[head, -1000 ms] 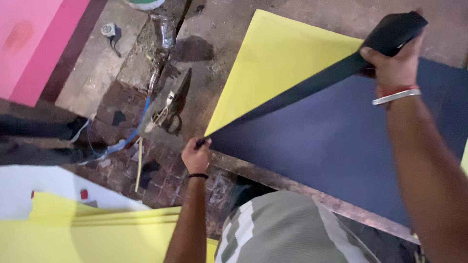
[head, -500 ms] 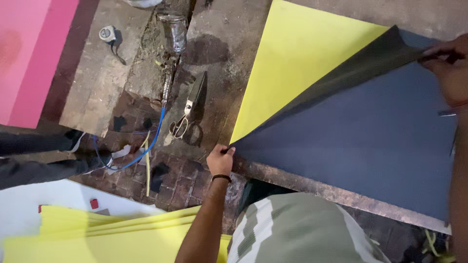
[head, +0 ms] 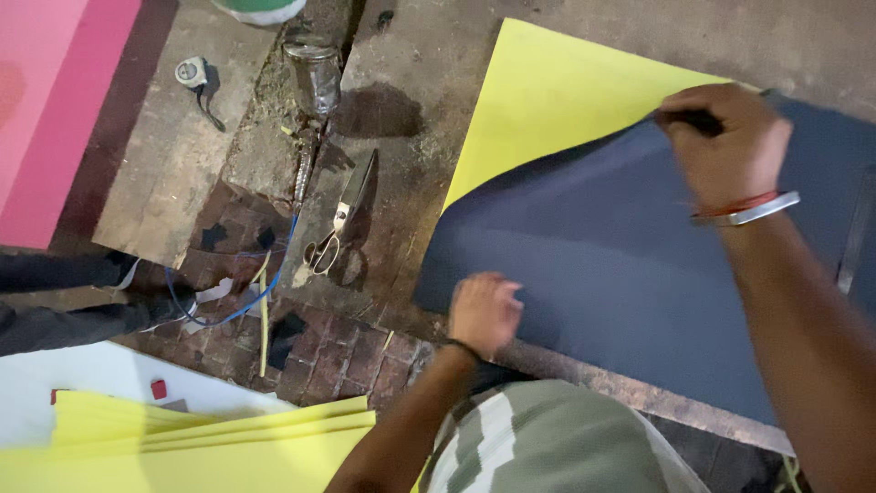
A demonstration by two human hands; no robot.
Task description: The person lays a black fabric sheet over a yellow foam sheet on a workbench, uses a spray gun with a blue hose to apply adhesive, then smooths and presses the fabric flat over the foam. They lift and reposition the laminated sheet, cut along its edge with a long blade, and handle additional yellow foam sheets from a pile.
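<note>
Pinching one dark sheet's (head: 630, 274) edge, right hand (head: 725, 146); left hand (head: 484, 310) flat, open; one yellow sheet (head: 547, 100) beneath.

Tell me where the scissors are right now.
In the head view the scissors lie on the floor left of the yellow sheet, just below the glass jar and beside the blue wire.

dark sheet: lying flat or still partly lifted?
Partly lifted. The right hand pinches the dark sheet at its top edge, raised off the yellow sheet; the left hand presses it.
</note>
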